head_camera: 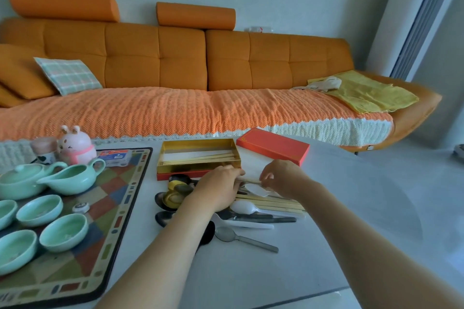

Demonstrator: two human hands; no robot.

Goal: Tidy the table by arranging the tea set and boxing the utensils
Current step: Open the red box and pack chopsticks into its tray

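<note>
1. The desk carried everything. The tea set stood on the mat at the left, well apart from the step in hand, which I judged to be boxing chopsticks.
2. The box lay open just beyond both hands, with a few chopsticks lying lengthwise inside. Its lid lay just beside it on the right.
3. The pile of spoons and more chopsticks lay under the hands, on the near side of the box.
4. The left grip and right grip each pinched one end of a stick, held roughly level just above the pile.
5. Done well, the stick would have stayed level and parallel to the box's long side, cleared the near wall, and been laid against those inside, leaving room for spoons. A dipped end might have snagged the pile.
</note>
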